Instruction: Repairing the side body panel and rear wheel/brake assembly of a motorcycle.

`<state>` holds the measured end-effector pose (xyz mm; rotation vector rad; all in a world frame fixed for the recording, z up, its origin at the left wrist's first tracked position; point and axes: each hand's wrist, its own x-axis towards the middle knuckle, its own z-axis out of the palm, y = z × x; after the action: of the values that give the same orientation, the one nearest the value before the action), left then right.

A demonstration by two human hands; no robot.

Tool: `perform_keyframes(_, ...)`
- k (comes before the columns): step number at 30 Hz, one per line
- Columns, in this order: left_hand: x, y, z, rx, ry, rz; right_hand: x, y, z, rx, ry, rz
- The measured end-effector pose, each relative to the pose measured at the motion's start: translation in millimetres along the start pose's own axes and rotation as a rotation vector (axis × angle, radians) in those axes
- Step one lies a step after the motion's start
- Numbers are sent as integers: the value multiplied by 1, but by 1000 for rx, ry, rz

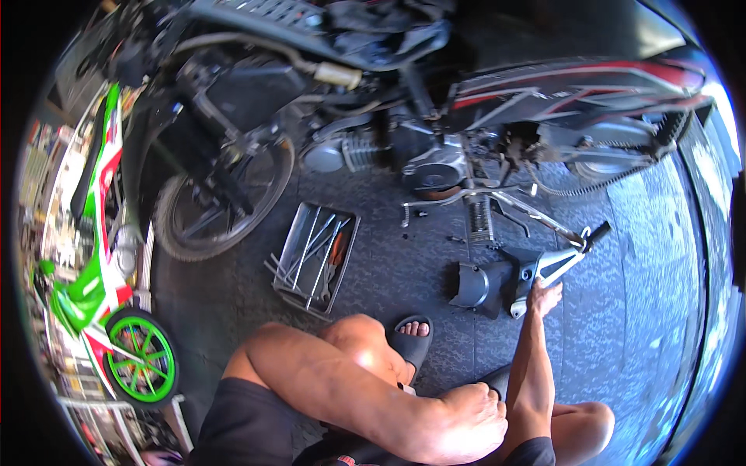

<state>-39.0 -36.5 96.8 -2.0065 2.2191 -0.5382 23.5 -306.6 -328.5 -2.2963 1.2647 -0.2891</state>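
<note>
My right hand (pixel 545 297) is closed on a metal bracket (pixel 553 268), silver and dark, on the floor at the right. Against the bracket lies a dark plastic cover (pixel 475 289). My left hand (pixel 474 419) is curled closed over my lap at the bottom centre, its forearm resting across my knee; what it holds, if anything, is hidden. Left of these parts, a metal tray (pixel 280 282) holds several steel tools and an orange-handled tool (pixel 336 247).
A partly dismantled motorcycle (pixel 434 167) spans the upper view, with its wheel (pixel 186 247) at upper left and loose parts (pixel 480 216) beneath. A green, white and red motorcycle (pixel 89 295) stands along the left. A ridged wall or shutter (pixel 711 248) lines the right edge.
</note>
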Motion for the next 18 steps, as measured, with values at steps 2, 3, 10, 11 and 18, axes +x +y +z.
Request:
perform_keyframes(2, 6, 10, 2, -146, -121, -58, 22, 0, -15, -1, -12, -96)
perform_keyframes(3, 11, 14, 3, -220, -175, -81, 37, 0, -26, 6, -31, -131)
perform_keyframes(10, 33, 51, 7, -743, -482, -216, 148, -32, -138, -85, 242, -486)
perform_keyframes(11, 36, 54, 10, -829, -527, -234, 156, -41, -157, -125, 242, -469)
perform_keyframes(18, 47, 67, 14, -707, -483, -178, 210, -48, -282, -171, -7, -629)
